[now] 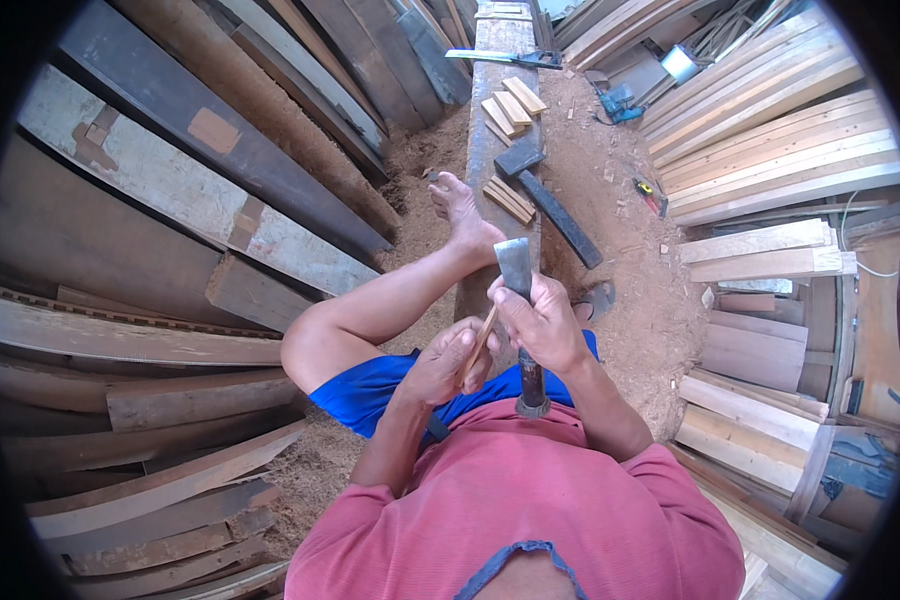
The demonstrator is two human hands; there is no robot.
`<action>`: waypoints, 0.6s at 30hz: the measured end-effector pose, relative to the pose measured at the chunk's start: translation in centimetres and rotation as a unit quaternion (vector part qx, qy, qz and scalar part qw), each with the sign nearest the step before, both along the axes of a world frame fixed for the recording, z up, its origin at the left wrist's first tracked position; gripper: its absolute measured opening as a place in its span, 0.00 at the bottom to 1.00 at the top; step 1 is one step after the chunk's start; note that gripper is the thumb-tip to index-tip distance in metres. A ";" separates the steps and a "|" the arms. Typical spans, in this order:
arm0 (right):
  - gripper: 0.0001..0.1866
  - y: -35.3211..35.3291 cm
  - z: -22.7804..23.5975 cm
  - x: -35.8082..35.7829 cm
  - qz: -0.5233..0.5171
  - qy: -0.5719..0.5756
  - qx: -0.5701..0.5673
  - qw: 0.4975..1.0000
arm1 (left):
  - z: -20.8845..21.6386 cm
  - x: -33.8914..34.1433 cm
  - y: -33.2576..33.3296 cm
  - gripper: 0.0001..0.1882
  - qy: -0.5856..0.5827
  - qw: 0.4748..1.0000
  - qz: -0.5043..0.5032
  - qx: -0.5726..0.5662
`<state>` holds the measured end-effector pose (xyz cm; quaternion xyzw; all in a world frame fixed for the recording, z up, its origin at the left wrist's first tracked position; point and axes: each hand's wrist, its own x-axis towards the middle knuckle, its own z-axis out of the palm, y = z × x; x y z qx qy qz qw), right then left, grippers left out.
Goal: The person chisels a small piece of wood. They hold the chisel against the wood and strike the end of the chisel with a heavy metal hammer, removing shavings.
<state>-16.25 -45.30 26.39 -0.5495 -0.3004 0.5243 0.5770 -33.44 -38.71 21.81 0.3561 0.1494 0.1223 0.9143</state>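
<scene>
Chisel [515, 268] is clasped in right grip [538, 318], wooden strip [486, 328] in left grip [448, 362].

You are holding one chisel [515, 268] and one wooden strip [481, 341]; one mallet [547, 201] and one handsaw [500, 55] are lying out.

Narrow wooden table [490, 76], running away from the viewer. A handsaw [510, 57] lies crosswise near its far end; nearer lie loose light-wood pieces [514, 107], a dark hammer [519, 156] with its handle overhanging the right edge, and slender wooden strips [508, 202]. Sawdust-strewn floor [635, 310] at right bears a blue power tool [621, 104].
</scene>
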 end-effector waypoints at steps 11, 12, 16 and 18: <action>0.11 -0.1 0.5 -5.5 -0.031 0.362 0.000 0.932 | -1.2 1.9 4.0 0.15 0.098 0.985 0.124 0.069; 0.11 -0.2 1.0 -6.3 -0.011 0.366 -0.020 0.930 | -1.0 2.1 3.9 0.16 0.145 0.961 0.172 0.159; 0.09 -1.2 2.7 -6.8 -0.013 0.344 0.001 0.939 | 2.3 0.8 2.4 0.16 0.175 0.916 0.168 0.320; 0.09 -1.5 3.0 -6.1 -0.007 0.325 0.001 0.946 | 2.5 0.6 1.7 0.16 0.164 0.902 0.184 0.354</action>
